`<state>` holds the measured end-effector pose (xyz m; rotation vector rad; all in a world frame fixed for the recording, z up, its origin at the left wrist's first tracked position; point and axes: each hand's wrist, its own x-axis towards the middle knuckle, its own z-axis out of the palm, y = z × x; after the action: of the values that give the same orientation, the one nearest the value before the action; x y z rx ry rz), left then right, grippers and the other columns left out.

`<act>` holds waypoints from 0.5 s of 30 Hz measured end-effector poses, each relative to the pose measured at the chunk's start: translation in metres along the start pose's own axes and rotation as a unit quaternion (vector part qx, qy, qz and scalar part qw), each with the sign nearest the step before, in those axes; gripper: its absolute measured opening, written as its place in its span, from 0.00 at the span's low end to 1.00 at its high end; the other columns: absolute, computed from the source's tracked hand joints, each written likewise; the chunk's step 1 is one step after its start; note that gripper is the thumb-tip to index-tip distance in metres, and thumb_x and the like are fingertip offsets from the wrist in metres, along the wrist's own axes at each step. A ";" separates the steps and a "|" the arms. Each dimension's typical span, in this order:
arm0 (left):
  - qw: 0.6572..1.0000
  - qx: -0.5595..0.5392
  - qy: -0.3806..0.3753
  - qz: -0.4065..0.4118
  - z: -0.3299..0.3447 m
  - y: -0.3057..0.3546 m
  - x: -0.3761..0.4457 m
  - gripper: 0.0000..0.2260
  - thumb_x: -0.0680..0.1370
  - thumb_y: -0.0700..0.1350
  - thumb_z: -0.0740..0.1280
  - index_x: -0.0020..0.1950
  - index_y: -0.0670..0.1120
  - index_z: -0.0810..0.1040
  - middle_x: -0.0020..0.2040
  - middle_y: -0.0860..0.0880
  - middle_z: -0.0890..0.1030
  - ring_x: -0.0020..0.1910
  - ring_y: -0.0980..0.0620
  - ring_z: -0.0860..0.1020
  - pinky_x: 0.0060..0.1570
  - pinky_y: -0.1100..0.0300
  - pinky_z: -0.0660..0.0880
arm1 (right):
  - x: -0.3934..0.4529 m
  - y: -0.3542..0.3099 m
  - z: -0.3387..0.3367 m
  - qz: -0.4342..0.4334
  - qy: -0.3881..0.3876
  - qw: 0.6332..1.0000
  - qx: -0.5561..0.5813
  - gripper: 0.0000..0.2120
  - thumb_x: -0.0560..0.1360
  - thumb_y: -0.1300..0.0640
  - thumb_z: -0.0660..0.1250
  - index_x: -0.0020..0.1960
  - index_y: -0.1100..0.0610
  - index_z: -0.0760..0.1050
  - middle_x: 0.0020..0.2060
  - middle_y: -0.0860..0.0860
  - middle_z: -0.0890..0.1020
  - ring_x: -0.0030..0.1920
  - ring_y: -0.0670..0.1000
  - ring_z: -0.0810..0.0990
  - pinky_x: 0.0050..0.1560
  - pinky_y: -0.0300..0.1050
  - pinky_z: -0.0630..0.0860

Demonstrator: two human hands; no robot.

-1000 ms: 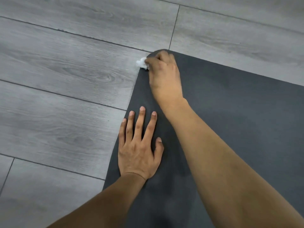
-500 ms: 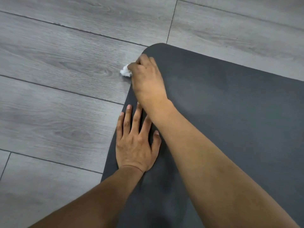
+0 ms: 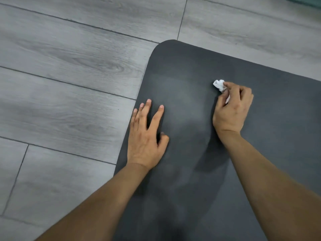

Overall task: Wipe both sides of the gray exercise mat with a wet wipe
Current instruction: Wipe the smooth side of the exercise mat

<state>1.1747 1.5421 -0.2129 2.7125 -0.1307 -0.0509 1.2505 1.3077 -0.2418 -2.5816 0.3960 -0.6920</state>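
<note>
Mat [image 3: 260, 136] lying flat on plank floor [image 3: 69, 84], rounded corner up-left. Left hand [image 3: 147, 136] pressing flat near mat's left edge, fingers spread. Right hand [image 3: 231, 108] pinching crumpled wipe [image 3: 219, 84] against mat, fingers curled.

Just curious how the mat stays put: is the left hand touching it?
Touching. The head view shows the left hand lying flat on the mat near its edge, fingers spread straight on the surface, no gap visible.
</note>
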 end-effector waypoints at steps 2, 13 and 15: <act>0.998 0.006 0.040 0.051 -0.007 0.006 -0.022 0.17 0.76 0.39 0.67 0.65 0.43 0.79 0.69 0.41 0.75 0.68 0.38 0.73 0.74 0.45 0.66 | 0.000 -0.003 0.001 0.008 -0.008 1.000 -0.009 0.11 0.79 0.61 0.59 0.56 0.57 0.78 0.50 0.58 0.75 0.47 0.57 0.72 0.51 0.44 0.69; 0.994 0.096 -0.055 0.010 0.010 -0.017 -0.179 0.31 0.77 0.51 0.60 0.81 0.50 0.64 0.82 0.46 0.59 0.81 0.41 0.59 0.76 0.41 0.60 | 0.000 0.002 -0.001 -0.003 -0.025 1.000 0.000 0.12 0.79 0.58 0.60 0.57 0.56 0.79 0.49 0.57 0.76 0.48 0.57 0.73 0.50 0.42 0.68; 0.994 0.094 -0.051 0.010 0.009 -0.016 -0.181 0.31 0.76 0.51 0.60 0.81 0.50 0.64 0.82 0.46 0.59 0.81 0.41 0.59 0.76 0.41 0.60 | 0.004 -0.007 -0.004 0.035 -0.051 0.998 -0.023 0.13 0.79 0.58 0.60 0.58 0.56 0.80 0.49 0.57 0.76 0.48 0.58 0.74 0.50 0.41 0.66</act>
<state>0.9957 1.5712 -0.2245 2.8958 -0.2016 -0.1802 1.2526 1.3111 -0.2341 -2.6190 0.4714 -0.5291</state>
